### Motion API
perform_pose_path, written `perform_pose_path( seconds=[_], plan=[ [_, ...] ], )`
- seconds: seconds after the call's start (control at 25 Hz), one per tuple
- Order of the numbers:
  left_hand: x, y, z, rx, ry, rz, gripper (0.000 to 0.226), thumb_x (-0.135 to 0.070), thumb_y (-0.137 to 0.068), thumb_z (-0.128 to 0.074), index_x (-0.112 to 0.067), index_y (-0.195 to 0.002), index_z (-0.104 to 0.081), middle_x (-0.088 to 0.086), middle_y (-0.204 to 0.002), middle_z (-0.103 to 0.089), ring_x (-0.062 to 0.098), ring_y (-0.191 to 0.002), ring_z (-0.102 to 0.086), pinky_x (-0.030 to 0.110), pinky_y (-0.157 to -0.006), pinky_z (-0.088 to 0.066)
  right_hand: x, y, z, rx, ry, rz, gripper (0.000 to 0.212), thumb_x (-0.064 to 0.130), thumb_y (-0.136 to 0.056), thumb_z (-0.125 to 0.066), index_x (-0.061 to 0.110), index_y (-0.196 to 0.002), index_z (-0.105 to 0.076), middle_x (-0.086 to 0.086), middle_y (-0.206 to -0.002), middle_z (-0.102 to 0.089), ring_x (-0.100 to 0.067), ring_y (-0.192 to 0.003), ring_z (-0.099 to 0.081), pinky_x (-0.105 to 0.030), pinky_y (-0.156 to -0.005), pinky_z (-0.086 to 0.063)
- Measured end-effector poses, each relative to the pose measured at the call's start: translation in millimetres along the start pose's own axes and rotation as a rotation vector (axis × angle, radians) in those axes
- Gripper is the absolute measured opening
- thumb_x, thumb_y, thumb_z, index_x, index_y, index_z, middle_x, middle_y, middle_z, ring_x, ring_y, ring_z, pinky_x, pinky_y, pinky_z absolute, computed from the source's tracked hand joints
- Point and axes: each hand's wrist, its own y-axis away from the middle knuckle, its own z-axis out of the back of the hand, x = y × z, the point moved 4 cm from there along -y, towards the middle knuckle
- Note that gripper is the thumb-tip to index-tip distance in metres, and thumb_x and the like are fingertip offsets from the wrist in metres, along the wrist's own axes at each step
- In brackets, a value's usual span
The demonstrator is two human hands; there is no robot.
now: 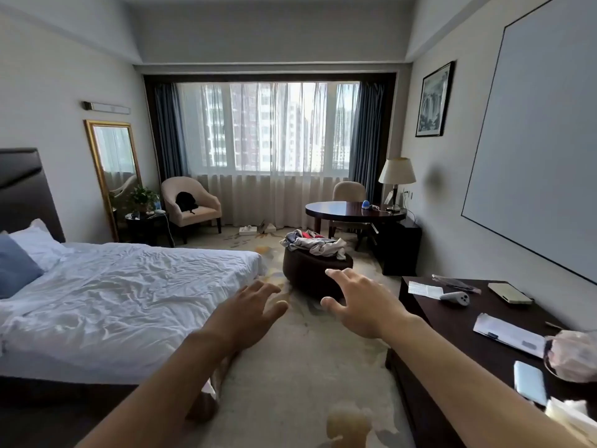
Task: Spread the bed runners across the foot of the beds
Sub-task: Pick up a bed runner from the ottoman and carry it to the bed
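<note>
- Far left, the bed (129,286) lies with its white sheet creased and its foot end toward the middle of the room; a blue pillow (16,270) and white pillows sit at the headboard, out of the way of the foot you need to dress.
- No bed runner lies on that bed, and I cannot pick one out for certain anywhere in view. Only one bed shows, so any other is outside the view.
- Your left hand (248,315) is held out over the carpet (290,367) just beside the bed's foot corner, fingers straight and loosely spread, holding nothing. It reads as a reach forward, not a grip.
- Between and beyond your hands stands the dark round ottoman (316,270) with a heap of mixed fabric (315,245) piled on top. If a runner is there, it is buried in that pile; I cannot tell from here. Both hands point toward it, so my guess is that it is your next stop.
- Your right hand (358,305) hangs in front of the ottoman's near side, fingers splayed wide and thumb out, empty too, and apart from the fabric.
- At the right, the dark desk (452,321) carries papers, a white controller (454,298) and a phone (529,381), none part of this job; keep your right arm from sweeping them.
</note>
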Motion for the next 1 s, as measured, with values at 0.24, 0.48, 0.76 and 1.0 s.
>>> perform_pose_path(
  seconds=[0.24,0.48,0.76,1.0],
  plan=[
    [56,-88,-32,0.07,0.004,-0.014,0.051,-0.061,-0.097,-0.035,-0.033,-0.139,-0.042,-0.005,-0.149,-0.04,0.015,-0.137,-0.036,0.036,-0.104,-0.038,-19,-85,-43,0.039,0.023,-0.064,0.065,0.06,-0.095,-0.043,0.033,-0.151,-0.025,0.005,-0.149,-0.042,-0.02,-0.131,-0.048,-0.039,-0.099,-0.043],
    [110,-174,-30,0.025,0.034,-0.037,0.046,-0.059,-0.097,-0.038,-0.037,-0.136,-0.047,-0.008,-0.145,-0.045,0.017,-0.133,-0.041,0.036,-0.102,-0.036,-37,-168,-72,0.038,0.016,-0.102,0.063,0.06,-0.095,-0.042,0.033,-0.151,-0.027,0.004,-0.149,-0.043,-0.02,-0.132,-0.048,-0.041,-0.101,-0.042],
    [143,-285,-56,0.027,0.027,-0.024,0.05,-0.059,-0.096,-0.042,-0.035,-0.14,-0.044,-0.006,-0.147,-0.043,0.018,-0.134,-0.039,0.037,-0.105,-0.037,-91,-276,-105,0.028,-0.009,-0.102,0.066,0.06,-0.094,-0.043,0.031,-0.151,-0.026,0.003,-0.147,-0.045,-0.021,-0.131,-0.049,-0.042,-0.101,-0.045],
    [147,-394,-75,0.005,0.042,0.01,0.049,-0.056,-0.097,-0.044,-0.032,-0.14,-0.046,-0.005,-0.146,-0.044,0.019,-0.133,-0.04,0.036,-0.106,-0.035,-163,-363,-125,0.033,-0.018,-0.105,0.066,0.061,-0.094,-0.042,0.029,-0.151,-0.028,0.003,-0.147,-0.045,-0.022,-0.131,-0.048,-0.043,-0.102,-0.043]
  ],
)
